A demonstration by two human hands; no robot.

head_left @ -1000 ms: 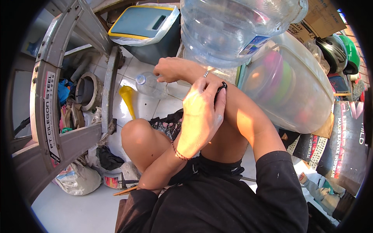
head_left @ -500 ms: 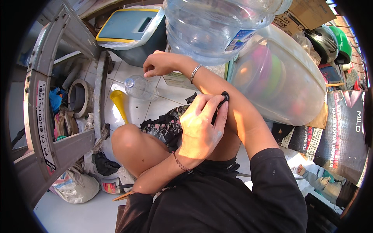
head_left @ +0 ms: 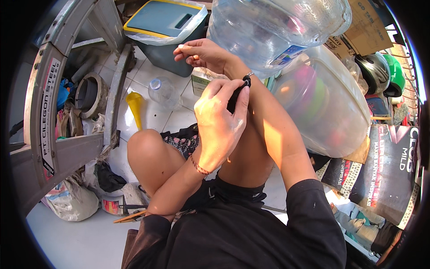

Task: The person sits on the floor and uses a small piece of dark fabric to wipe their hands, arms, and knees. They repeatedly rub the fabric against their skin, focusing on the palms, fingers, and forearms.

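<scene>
The person's left hand (head_left: 219, 127) pinches one small black strap-like object (head_left: 236, 95) between thumb and curled fingers, pressing it against the right wrist, where one thin silver bracelet (head_left: 249, 74) sits; what the black thing is cannot be told for sure. The right hand (head_left: 201, 53) reaches forward, fingers loosely bent and holding nothing visible, just below one large clear water jug (head_left: 273, 31). One small clear bottle (head_left: 162, 92) and one yellow funnel (head_left: 135, 107) stand on the white tiled floor (head_left: 154, 119) beside the bare knee (head_left: 148, 154). One lidded translucent tub (head_left: 327, 103) lies to the right.
</scene>
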